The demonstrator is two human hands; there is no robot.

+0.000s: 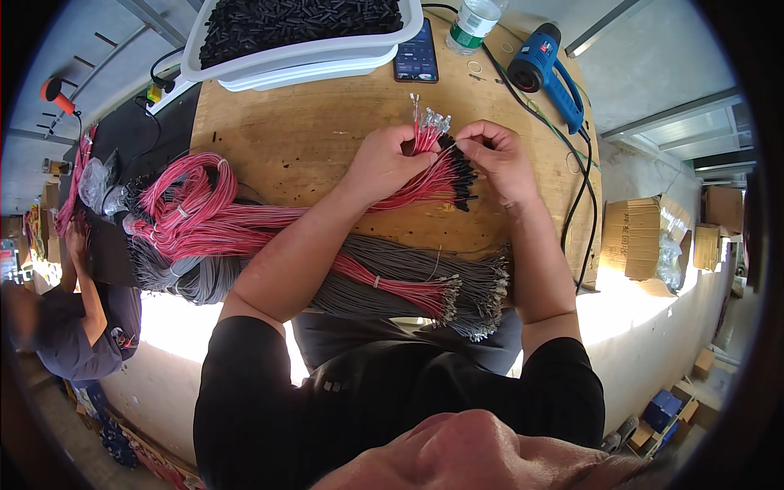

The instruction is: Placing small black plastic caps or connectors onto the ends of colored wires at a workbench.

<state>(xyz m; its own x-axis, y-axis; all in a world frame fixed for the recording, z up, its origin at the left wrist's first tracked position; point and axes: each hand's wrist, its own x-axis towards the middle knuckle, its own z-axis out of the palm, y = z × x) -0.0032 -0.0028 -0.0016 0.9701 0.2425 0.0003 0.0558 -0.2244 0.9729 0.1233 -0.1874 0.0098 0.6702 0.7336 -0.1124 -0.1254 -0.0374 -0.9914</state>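
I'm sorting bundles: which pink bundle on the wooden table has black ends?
The upper pink bundle, in the left hand: many ends are black. The lower pink bundle, on grey wires, shows only silvery ends.

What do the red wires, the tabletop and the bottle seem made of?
Red wires: probably metal cores in slightly glossy plastic; silvery tips show. Tabletop: likely wood or plywood, mostly matte, streaky tan. Bottle: likely thin, shiny plastic; see-through with highlights.

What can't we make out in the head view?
Head view:
Pink wires inside the left hand: covered by it.
What, if anything, the right hand pinches: too small.
Bottle: top cut off by upper edge.
Phone: screen text too small.
Co-worker's head: blurred.
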